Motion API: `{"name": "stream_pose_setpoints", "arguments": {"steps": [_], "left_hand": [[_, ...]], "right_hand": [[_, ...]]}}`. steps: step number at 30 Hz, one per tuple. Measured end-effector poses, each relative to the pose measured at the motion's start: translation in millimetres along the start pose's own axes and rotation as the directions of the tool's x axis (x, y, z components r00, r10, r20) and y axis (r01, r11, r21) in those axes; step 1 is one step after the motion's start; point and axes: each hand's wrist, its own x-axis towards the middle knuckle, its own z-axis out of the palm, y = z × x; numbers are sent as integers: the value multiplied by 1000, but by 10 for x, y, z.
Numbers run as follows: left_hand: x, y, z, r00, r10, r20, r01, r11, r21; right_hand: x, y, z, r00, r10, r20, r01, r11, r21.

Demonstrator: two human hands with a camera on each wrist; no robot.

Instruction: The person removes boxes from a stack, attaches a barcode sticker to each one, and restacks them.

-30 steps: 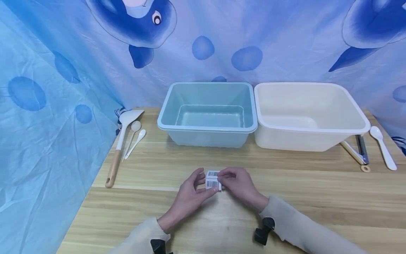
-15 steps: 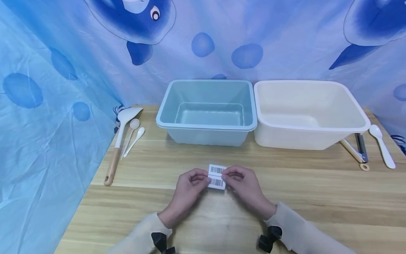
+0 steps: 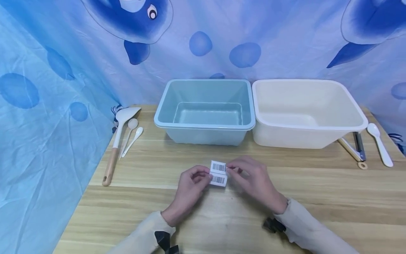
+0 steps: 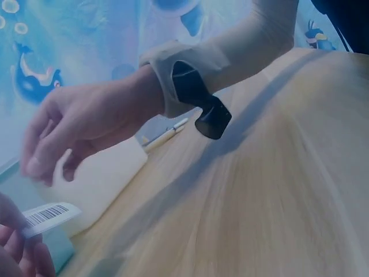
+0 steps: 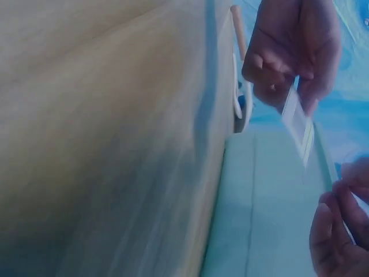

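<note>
A small white sheet of barcode labels (image 3: 218, 173) with two printed barcodes, creased across the middle, is held up over the table in front of me. My left hand (image 3: 190, 188) pinches its left edge between thumb and fingers. My right hand (image 3: 255, 180) is at the sheet's upper right, fingertips close to the edge in the head view. In the left wrist view the right hand (image 4: 86, 121) is apart from the label sheet (image 4: 49, 216), fingers loosely bent, nothing visible between them. The right wrist view shows the sheet (image 5: 298, 127) nearly edge-on in the left hand (image 5: 294, 52).
Behind the hands stand a blue bin (image 3: 204, 132) and a white bin (image 3: 304, 137), side by side. A spatula (image 3: 115, 148) and two small spoons (image 3: 129, 139) lie at left. Tongs (image 3: 355, 150) and a white spoon (image 3: 380, 144) lie at right on the wooden table (image 3: 142, 211).
The left hand has closed its pinch on the sheet, which has turned flatter to view and tilted. The right hand has drawn off slightly up and right from it.
</note>
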Motion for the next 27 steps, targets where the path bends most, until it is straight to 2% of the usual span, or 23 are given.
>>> {"name": "stream_pose_setpoints", "arguments": {"steps": [3,6,17,27], "left_hand": [[-5,23,38,999,28,32,-28,1000,5],[-18,58,78,997,51,63,-51,999,-2],[-42,150,129,989,98,113,-98,995,-8],[-52,104,131,987,100,123,-101,995,3]], "right_hand": [[26,-41,16,998,-56,8,56,998,10],[28,-56,42,998,-66,14,66,998,2],[15,-53,63,999,-12,40,9,998,69],[-7,-23,79,998,-4,55,-1,997,74]]}}
